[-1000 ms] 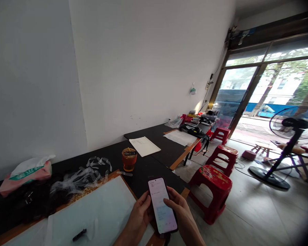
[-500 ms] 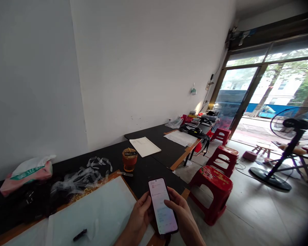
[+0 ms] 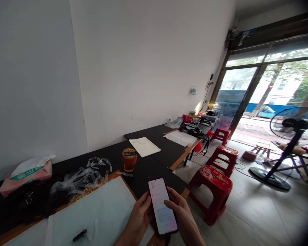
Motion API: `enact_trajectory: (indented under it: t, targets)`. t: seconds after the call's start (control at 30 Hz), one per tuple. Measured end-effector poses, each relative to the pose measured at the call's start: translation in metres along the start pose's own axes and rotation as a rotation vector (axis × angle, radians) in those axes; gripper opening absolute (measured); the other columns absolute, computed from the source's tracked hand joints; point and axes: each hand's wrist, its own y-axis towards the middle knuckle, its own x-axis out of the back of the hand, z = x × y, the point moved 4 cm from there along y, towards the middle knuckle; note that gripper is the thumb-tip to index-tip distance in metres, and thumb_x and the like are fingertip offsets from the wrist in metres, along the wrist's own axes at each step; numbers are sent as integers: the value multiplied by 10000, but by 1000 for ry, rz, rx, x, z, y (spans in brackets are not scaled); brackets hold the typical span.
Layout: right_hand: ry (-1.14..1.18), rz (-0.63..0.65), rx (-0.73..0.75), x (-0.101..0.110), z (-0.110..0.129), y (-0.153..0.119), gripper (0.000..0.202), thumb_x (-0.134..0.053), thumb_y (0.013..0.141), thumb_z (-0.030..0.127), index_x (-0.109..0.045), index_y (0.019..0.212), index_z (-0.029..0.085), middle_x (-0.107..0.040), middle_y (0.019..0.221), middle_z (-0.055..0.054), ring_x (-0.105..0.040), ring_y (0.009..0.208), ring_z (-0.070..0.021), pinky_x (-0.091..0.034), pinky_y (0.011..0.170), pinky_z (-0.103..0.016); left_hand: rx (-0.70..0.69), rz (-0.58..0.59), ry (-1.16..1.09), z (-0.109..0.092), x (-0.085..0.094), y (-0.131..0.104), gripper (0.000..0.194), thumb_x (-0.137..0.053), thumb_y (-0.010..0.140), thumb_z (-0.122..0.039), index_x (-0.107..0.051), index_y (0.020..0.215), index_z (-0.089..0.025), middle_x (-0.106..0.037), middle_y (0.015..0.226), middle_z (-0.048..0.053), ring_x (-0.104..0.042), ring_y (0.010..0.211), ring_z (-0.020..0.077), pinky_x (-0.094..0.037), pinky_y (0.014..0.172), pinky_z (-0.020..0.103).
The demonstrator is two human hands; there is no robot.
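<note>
A smartphone with a lit, pale screen is held upright between both hands near the bottom middle of the head view. My left hand grips its left edge, thumb along the side. On the other edge is my right hand, fingers behind the phone and thumb over the screen. The text on the screen is too small to read. Below and left of the hands lies a pale translucent sheet on the table, with a small black object resting on it.
On the black table stand an amber cup, a white pad, clear plastic strips and a tissue pack. Red stools stand to the right. Beyond them is a standing fan by the glass door.
</note>
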Motion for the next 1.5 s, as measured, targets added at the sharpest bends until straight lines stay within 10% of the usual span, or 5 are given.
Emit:
enact_trajectory:
  t: [1.5]
  targets:
    - [-13,-23,10,-7,9,-4,447,-743,617,154,-735,1060,211,-791,1022,-93,-717,930,-323,-515,765,-377,-6,15,3,-1,-3,-1,400,-688,858,-316,-659,1240,-203,-767,1107,124,-678,1061,286,-494,892,382]
